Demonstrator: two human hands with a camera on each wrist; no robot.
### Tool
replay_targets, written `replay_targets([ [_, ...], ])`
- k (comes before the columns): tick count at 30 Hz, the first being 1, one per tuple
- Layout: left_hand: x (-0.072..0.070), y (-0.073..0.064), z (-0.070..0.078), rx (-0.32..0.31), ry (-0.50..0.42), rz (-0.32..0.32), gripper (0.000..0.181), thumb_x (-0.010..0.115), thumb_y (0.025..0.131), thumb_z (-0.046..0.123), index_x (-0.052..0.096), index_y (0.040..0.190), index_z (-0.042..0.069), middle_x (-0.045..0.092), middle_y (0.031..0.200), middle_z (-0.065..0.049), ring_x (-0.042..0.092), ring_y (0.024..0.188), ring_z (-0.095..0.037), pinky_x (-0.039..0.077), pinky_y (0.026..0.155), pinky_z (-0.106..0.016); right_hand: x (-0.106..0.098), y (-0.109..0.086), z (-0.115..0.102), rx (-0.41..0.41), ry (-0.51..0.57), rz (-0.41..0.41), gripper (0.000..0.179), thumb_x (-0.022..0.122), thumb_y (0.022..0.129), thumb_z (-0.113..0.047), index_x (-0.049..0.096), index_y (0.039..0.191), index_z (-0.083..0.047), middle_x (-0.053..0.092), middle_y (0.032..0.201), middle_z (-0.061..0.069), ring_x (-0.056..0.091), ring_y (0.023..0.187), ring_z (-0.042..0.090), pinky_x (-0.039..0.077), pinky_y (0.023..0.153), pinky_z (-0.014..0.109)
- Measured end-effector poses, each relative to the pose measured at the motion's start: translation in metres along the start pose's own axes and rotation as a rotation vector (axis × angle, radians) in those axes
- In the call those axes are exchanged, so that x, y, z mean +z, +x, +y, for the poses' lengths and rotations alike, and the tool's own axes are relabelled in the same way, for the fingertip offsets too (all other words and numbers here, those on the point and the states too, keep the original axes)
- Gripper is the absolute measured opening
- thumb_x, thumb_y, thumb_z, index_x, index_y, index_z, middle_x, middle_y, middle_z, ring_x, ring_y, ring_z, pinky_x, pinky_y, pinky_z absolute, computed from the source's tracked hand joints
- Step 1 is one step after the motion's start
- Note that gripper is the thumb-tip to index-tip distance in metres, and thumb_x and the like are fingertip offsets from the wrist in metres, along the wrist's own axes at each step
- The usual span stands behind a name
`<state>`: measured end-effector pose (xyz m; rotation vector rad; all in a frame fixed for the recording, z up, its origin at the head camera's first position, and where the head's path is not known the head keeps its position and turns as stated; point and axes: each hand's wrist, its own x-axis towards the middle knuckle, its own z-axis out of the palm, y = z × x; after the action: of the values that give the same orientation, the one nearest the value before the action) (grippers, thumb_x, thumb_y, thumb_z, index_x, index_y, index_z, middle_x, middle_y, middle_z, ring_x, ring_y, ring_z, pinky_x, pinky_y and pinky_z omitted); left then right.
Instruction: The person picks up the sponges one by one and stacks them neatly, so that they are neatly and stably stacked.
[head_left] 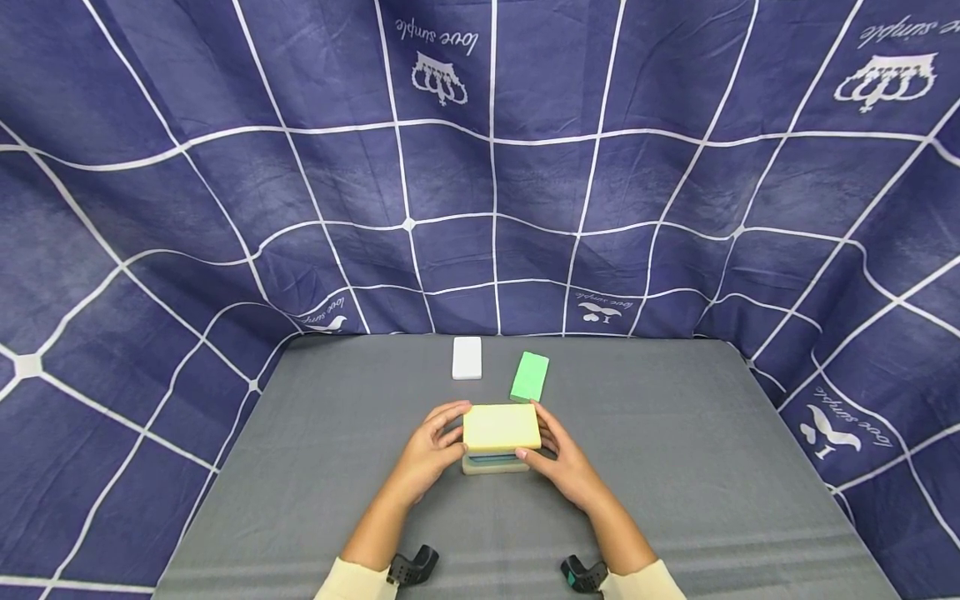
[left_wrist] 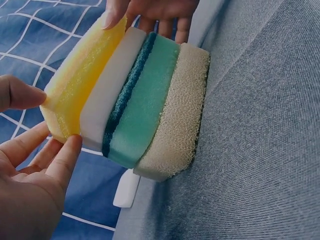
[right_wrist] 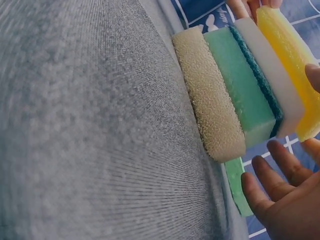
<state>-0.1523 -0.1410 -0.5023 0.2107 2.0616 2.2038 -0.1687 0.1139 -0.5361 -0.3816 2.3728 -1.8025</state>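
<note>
A stack of sponges stands on the grey table in front of me. At its bottom lies a porous beige sponge (left_wrist: pixel 175 110), under a green sponge (left_wrist: pixel 146 102) with a dark teal scouring layer on its upper face. Above these is a white sponge (left_wrist: pixel 110 90). A yellow sponge (head_left: pixel 501 427) tops the stack, slightly tilted; whether it fully rests on the white one I cannot tell. My left hand (head_left: pixel 426 457) pinches its left end between thumb and fingers. Its right end is held by the thumb and fingers of my right hand (head_left: pixel 567 468).
Behind the stack, a white block (head_left: pixel 467 358) lies near the far edge of the grey table (head_left: pixel 337 417). A light green block (head_left: pixel 529 377) lies at an angle to its right. Blue cloth (head_left: pixel 540 183) with white lines hangs around the back and sides.
</note>
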Motion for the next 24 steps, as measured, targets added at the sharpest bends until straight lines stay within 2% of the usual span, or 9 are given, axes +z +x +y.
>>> replay_targets([
  [15,-0.0017,-0.0021,-0.0051,0.001,0.018,0.022,0.066,0.061,0.081,-0.014,0.050,0.145,-0.001,0.038,0.156,-0.014,0.040,0.147,-0.037,0.042,0.114,-0.032,0.0014,0.0021,0.0047,-0.016,-0.012,-0.017,0.085,0.079,0.089,-0.022,0.031,0.159,-0.023,0.052,0.149,0.013,0.049,0.138,0.031,0.045,0.111,0.042],
  [19,-0.0019,-0.0025,-0.0069,0.010,0.023,0.018,0.070,0.067,0.083,-0.011,0.048,0.148,0.005,0.036,0.159,-0.012,0.034,0.150,-0.034,0.040,0.116,-0.039,0.0009,0.0009,0.0039,-0.036,-0.007,-0.013,0.087,0.079,0.089,-0.021,0.028,0.160,-0.023,0.047,0.154,0.014,0.047,0.140,0.032,0.045,0.111,0.041],
  [22,-0.0015,-0.0031,-0.0084,0.025,0.029,0.020,0.069,0.072,0.085,-0.005,0.050,0.148,0.013,0.036,0.160,-0.011,0.033,0.151,-0.030,0.039,0.117,-0.046,0.0001,0.0002,0.0018,-0.074,0.008,-0.008,0.085,0.076,0.091,-0.020,0.028,0.161,-0.021,0.043,0.157,0.013,0.045,0.141,0.033,0.046,0.110,0.034],
  [24,-0.0006,-0.0036,-0.0094,0.037,0.046,0.031,0.067,0.074,0.087,0.001,0.051,0.147,0.015,0.038,0.159,-0.011,0.034,0.150,-0.030,0.041,0.116,-0.044,-0.0002,0.0000,0.0001,-0.104,0.022,-0.003,0.079,0.073,0.094,-0.020,0.030,0.160,-0.020,0.043,0.157,0.012,0.045,0.142,0.031,0.046,0.109,0.029],
])
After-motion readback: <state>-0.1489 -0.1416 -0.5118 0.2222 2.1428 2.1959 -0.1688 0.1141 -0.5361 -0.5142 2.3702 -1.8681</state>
